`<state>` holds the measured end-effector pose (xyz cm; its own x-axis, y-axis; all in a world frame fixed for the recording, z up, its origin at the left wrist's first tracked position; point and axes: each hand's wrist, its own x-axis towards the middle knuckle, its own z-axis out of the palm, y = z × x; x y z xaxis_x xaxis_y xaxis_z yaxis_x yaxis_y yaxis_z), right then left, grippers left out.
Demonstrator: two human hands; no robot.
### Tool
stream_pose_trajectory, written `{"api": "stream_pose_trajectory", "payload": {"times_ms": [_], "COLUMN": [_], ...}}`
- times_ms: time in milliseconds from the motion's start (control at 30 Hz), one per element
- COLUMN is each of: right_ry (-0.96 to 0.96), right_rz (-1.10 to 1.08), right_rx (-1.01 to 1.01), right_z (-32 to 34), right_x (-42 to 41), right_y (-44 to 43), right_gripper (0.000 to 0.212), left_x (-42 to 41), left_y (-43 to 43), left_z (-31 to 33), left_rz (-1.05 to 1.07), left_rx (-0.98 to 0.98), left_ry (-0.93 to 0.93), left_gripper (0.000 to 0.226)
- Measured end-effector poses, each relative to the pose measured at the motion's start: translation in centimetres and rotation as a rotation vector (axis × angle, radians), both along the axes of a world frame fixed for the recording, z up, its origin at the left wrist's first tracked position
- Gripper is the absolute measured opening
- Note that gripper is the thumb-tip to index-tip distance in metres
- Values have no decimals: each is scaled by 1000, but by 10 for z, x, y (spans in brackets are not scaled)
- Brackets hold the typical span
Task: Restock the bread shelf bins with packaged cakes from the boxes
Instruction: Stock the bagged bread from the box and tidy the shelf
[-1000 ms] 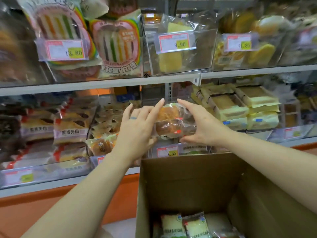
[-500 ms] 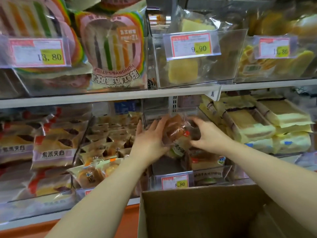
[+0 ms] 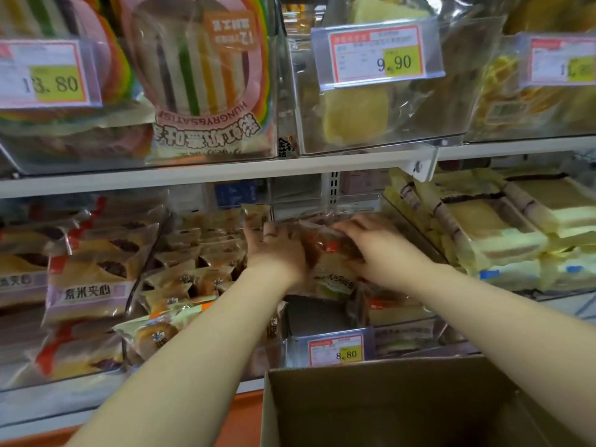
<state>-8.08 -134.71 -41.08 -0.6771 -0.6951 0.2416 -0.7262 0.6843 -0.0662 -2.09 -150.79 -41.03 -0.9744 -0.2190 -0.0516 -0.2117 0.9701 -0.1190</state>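
Head view. Packaged cake (image 3: 327,245): in the clear middle-shelf bin (image 3: 317,314), on top of other packs. Left hand (image 3: 274,253): fingers straight, pressed against the pack's left side. Right hand (image 3: 371,246): fingers curled over the pack, grasping it. Cardboard box (image 3: 387,401): foreground, below the bin.

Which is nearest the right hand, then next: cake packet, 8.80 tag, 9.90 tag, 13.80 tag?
1. cake packet, held in the right hand.
2. 8.80 tag, just below.
3. 9.90 tag, shelf above.
4. 13.80 tag, far upper left.
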Motion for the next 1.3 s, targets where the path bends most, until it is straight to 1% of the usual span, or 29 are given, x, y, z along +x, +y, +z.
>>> {"api": "stream_pose_trajectory", "payload": {"times_ms": [67, 100, 167, 233, 367, 500, 567, 667, 800, 867, 933, 1000, 1067, 1167, 1233, 1300], "right_ry": [60, 83, 115, 107, 98, -29, -63, 1, 88, 100, 71, 18, -67, -126, -192, -245], "right_rz": [-7, -6, -8, -10, -3, -60, -61, -89, -174, -199, -183, -146, -125, -92, -57, -31], "right_rx": [2, 5, 39, 113, 241, 277, 309, 396, 380, 386, 432, 473, 405, 243, 218, 238], "right_z": [-5, -6, -8, -8, -13, -11, -12, -19, -34, -36, -34, -29, -18, -8, -14, -27], "right_x": [3, 4, 4, 4, 5, 8, 10, 10, 6, 5, 5, 8, 12, 22, 30, 31], "right_y": [-6, -9, -15, -21, -33, -38, -42, -51, -65, -72, -75, -69, -57, -48, -55, -66], "right_gripper": [65, 64, 66, 70, 73, 79, 83, 86, 80, 76, 76, 83, 88, 82, 78, 74], "left_x": [8, 16, 37, 61, 90, 104, 108, 106, 105, 105, 106, 107, 108, 107, 106, 106], "left_y": [-4, -8, -15, -16, -12, -15, -17, -21, -25, -26, -28, -28, -29, -29, -29, -28], "left_z": [13, 18, 19, 11, -4, -11, -14, -13, -18, -20, -22, -23, -22, -23, -23, -22], "left_rz": [46, 61, 75, 80, 39, 5, -12, -37, -50, -63, -72, -77, -85, -93, -89, -83], "left_rx": [137, 198, 276, 292, 307, 321, 335, 349, 376, 382, 388, 393, 391, 378, 374, 386], "left_ry": [38, 87, 210, 289, 326, 367, 371, 388, 394, 391, 390, 384, 391, 397, 393, 392], "left_gripper": [106, 105, 94, 77, 48, 39, 37, 38, 37, 36, 36, 37, 37, 37, 37, 37]}}
